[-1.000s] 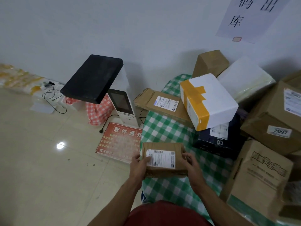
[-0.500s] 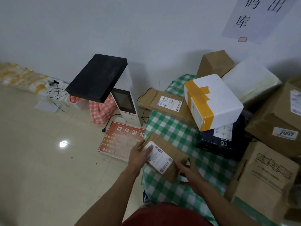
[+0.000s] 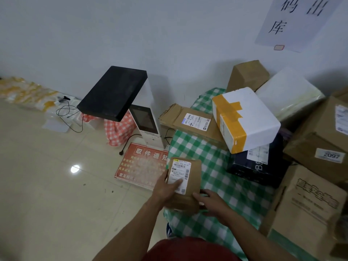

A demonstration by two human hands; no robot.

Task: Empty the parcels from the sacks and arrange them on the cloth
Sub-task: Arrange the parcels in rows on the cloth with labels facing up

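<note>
A small brown parcel with a white label lies lengthwise at the left edge of the green checked cloth. My left hand holds its left side, thumb on the label. My right hand touches its near right corner with curled fingers. Further back on the cloth lie a flat brown parcel, a white foam box with yellow tape and a dark box under it. No sack is in view.
Large cardboard boxes are stacked along the right, one tall box near me. A white kiosk with a black top stands left of the cloth, with a red sign and a cable on the tiled floor.
The small parcel has turned from crosswise to lengthwise and come down onto the cloth's left edge. My right hand slid from its right end to its near corner.
</note>
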